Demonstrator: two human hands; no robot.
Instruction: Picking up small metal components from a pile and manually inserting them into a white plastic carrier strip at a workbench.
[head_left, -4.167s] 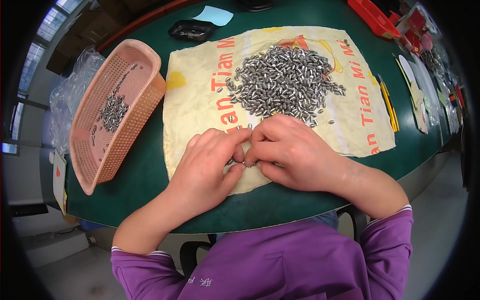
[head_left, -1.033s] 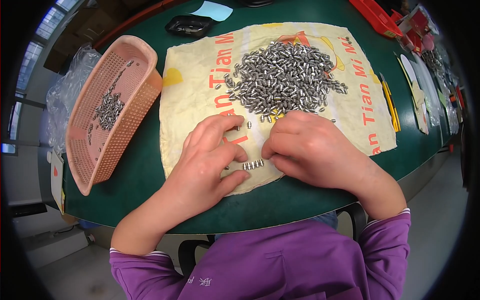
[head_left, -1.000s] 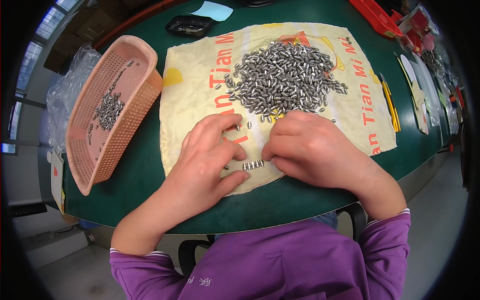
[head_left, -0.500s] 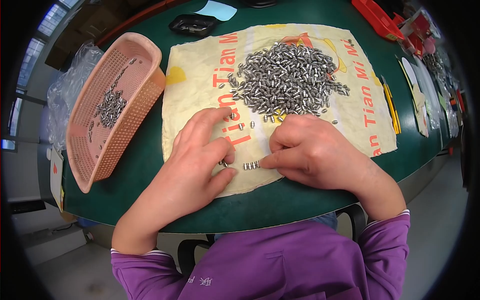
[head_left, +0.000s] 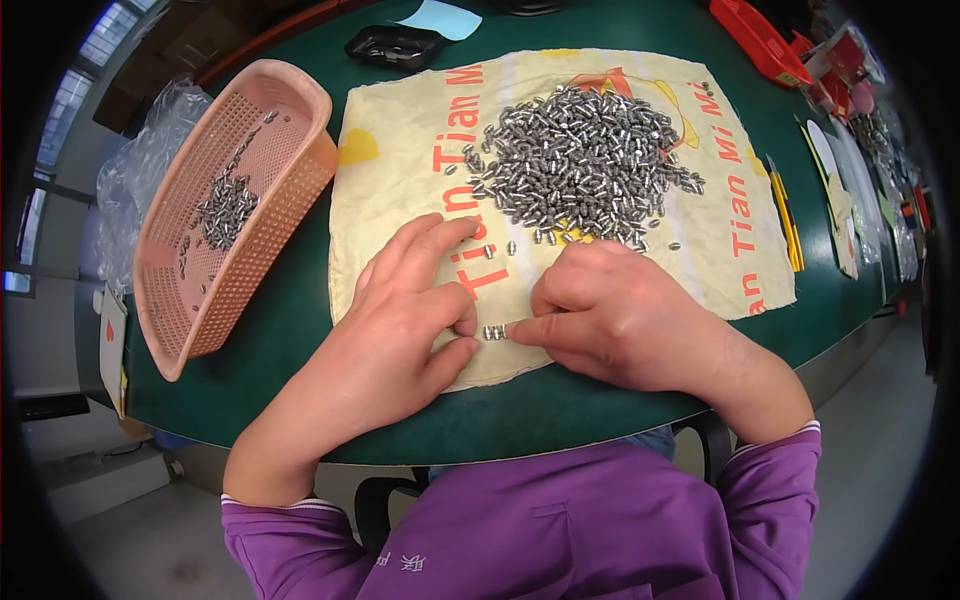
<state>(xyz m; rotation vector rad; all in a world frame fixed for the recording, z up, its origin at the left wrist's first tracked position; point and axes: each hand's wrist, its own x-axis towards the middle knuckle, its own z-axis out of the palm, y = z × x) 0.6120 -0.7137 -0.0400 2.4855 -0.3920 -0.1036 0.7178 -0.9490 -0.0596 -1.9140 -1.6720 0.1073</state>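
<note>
A short row of small ribbed metal pieces (head_left: 495, 332) lies on the printed yellow cloth (head_left: 390, 210) near its front edge. My right hand (head_left: 615, 315) is closed, its index fingertip against the row's right end. At the left end my left hand (head_left: 395, 325) has thumb and index finger drawn together, the other fingers stretching forward over the cloth. What either hand may have inside its fingers is hidden. Beyond both hands spreads a large heap of the same metal pieces (head_left: 580, 155), with several loose ones at its near edge.
A pink perforated basket (head_left: 290, 215) holding more metal pieces stands at left, a clear plastic bag (head_left: 140, 190) beside it. A black tray (head_left: 393, 47) and light blue paper (head_left: 441, 18) lie at the back. At right are a yellow cutter (head_left: 786, 220) and a red bin (head_left: 760, 42).
Fewer pieces of the row show between the hands. The left thumb and index finger have come closer together, and pieces seen beside them are now hidden. The right hand has shifted slightly left.
</note>
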